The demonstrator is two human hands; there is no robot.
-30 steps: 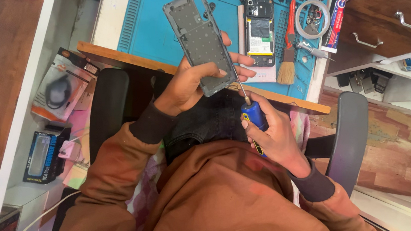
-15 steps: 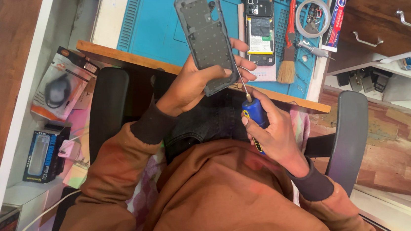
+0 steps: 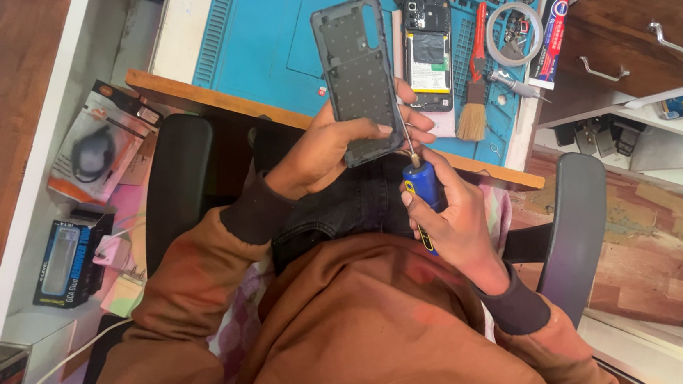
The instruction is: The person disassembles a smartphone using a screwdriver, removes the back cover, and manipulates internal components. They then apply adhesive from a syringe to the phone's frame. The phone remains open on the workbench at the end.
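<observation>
Bright, even daylight throughout; soft shadow under the desk edge [image 3: 335,118]; mild glare on the floor at right; sharp centre, slight stretch at corners.

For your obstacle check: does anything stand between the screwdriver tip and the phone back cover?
Nothing visible does. The screwdriver in the right hand points its shaft straight at the edge of the back cover, held by the left hand.

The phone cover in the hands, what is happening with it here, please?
A seated person holds a dark phone back cover in the left hand and a blue-handled screwdriver in the right hand, its tip at the cover's edge. On the blue work mat lie an opened phone, a brush and a tape roll.
</observation>
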